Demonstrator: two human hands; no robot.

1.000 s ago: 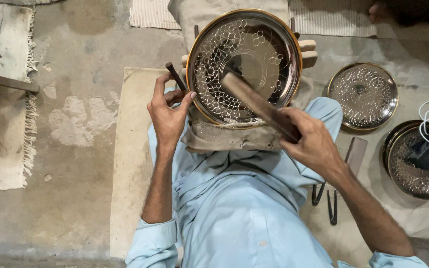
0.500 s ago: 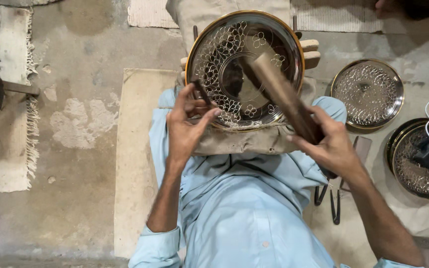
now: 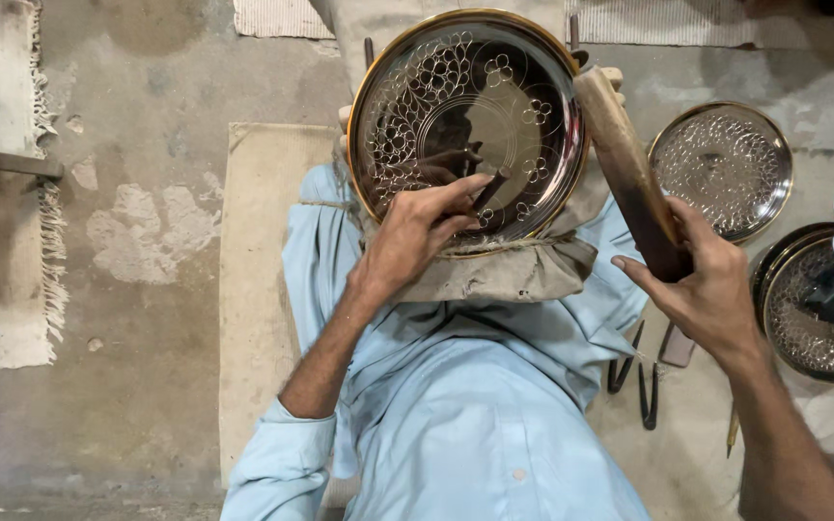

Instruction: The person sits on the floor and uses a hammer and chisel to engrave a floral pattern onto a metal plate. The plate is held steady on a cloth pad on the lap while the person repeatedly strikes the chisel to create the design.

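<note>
Left hand (image 3: 417, 227) pinching chisel (image 3: 490, 189), tip on engraved brass tray (image 3: 465, 125). Right hand (image 3: 702, 280) gripping wooden mallet (image 3: 625, 164), raised beside tray rim. Tray resting on cloth cushion (image 3: 514, 275).

Engraved brass tray (image 3: 465, 125), chisel (image 3: 490, 189), wooden mallet (image 3: 629, 174)

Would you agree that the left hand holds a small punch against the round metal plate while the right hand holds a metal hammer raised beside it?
Not quite: in the head view the right hand holds a wooden mallet, not a metal hammer. The left hand does hold the punch against the plate.
</note>
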